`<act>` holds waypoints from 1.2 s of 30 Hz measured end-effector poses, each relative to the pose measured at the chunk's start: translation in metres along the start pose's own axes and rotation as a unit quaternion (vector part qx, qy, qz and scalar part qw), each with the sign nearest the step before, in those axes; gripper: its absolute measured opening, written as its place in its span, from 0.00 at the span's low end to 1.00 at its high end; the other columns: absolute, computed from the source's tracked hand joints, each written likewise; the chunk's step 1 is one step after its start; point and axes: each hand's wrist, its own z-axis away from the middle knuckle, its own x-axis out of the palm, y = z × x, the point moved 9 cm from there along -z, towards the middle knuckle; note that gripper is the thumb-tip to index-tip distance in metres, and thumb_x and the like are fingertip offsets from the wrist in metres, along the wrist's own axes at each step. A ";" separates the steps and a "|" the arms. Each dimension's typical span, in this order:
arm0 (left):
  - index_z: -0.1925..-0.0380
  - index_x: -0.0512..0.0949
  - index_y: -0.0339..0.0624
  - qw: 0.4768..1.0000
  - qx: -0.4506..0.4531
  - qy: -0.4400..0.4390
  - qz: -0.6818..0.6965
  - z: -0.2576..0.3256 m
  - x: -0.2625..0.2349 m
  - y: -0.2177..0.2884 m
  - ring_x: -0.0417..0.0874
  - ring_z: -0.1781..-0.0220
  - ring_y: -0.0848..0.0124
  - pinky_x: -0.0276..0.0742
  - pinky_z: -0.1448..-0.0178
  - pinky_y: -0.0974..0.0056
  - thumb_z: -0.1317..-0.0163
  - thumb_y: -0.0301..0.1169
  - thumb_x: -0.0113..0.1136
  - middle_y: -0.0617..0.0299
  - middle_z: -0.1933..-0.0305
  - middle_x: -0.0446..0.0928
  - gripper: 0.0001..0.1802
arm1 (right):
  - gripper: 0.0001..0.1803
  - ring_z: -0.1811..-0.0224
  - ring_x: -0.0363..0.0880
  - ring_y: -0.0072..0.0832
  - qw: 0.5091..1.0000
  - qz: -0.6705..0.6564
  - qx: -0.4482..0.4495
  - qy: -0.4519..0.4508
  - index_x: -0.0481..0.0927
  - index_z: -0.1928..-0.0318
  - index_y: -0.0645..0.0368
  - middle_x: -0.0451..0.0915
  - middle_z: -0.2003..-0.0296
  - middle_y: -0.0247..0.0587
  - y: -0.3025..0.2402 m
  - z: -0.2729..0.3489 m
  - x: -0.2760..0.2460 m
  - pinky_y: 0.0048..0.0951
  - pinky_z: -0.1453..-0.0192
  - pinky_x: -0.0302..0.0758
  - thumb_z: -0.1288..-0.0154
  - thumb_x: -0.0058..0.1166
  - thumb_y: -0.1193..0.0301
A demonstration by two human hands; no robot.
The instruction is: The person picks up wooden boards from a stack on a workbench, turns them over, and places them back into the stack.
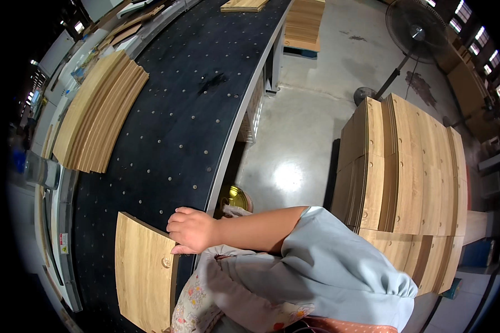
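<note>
Head view: my right hand (193,230) at the upper right corner of a pale wood board (141,272), fingers (176,218) bent; whether they grip the board or just rest by it, I cannot tell. Left fingers: cannot tell. Board lies on the dark, dotted desk (166,139), a round recess near its right edge. Further up, leftward, a fanned stack of boards (97,114). Off right, tall piles of panels (408,166), standing fan (418,33) behind.
</note>
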 end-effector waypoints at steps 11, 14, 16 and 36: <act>0.42 0.68 0.34 1.000 0.018 -0.005 -0.012 -0.007 0.003 0.018 0.74 0.49 0.56 0.70 0.46 0.58 0.39 0.34 0.52 0.47 0.47 0.72 0.26 | 0.21 0.64 0.71 0.36 0.996 0.026 -0.042 0.071 0.75 0.78 0.58 0.72 0.73 0.38 -0.005 0.002 -0.009 0.36 0.54 0.68 0.47 0.55 0.51; 0.42 0.68 0.34 1.000 0.022 -0.009 -0.016 -0.011 0.005 0.021 0.74 0.49 0.56 0.70 0.46 0.58 0.38 0.34 0.51 0.47 0.46 0.72 0.25 | 0.21 0.65 0.71 0.36 0.995 0.049 -0.044 0.076 0.75 0.79 0.57 0.71 0.74 0.38 -0.004 0.003 -0.009 0.36 0.55 0.68 0.48 0.55 0.51; 0.42 0.68 0.34 0.999 0.024 -0.011 -0.018 -0.012 0.006 0.024 0.74 0.48 0.56 0.70 0.46 0.58 0.38 0.34 0.51 0.47 0.46 0.72 0.25 | 0.21 0.65 0.71 0.35 0.995 0.039 -0.050 0.082 0.75 0.79 0.57 0.71 0.74 0.38 -0.004 0.004 -0.011 0.35 0.56 0.68 0.48 0.55 0.51; 0.41 0.68 0.34 0.999 0.017 0.023 -0.016 -0.003 -0.008 0.021 0.74 0.47 0.57 0.69 0.44 0.59 0.37 0.31 0.49 0.47 0.45 0.72 0.24 | 0.21 0.62 0.73 0.37 0.999 0.014 -0.036 0.029 0.77 0.75 0.59 0.74 0.70 0.39 -0.004 -0.001 -0.007 0.35 0.55 0.70 0.44 0.54 0.52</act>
